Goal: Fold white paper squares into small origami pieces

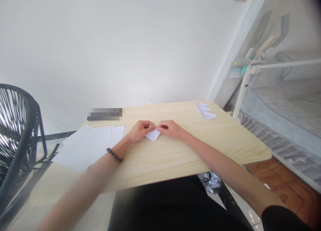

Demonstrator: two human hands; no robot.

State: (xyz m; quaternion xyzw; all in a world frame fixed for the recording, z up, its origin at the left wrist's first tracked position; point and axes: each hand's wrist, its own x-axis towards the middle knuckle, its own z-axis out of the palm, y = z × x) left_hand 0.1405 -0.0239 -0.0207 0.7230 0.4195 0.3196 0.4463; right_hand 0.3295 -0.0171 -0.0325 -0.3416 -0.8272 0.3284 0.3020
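Near the middle of the wooden table (160, 160), a small folded piece of white paper (153, 136) is held between both hands, its lower points showing below the fingers. My left hand (140, 130), with a dark bead bracelet on the wrist, pinches its left side. On its right side, the thumb and fingers of my right hand (169, 129) are closed in a pinch. The two hands almost meet at the paper's top, and they hide that part of it.
Loose white sheets (87, 147) lie at the table's left. Several folded white paper pieces (207, 114) rest at the back right. A pixelated dark object (105, 114) is by the wall. A black woven chair (20, 140) stands left, a white metal frame (243, 93) right.
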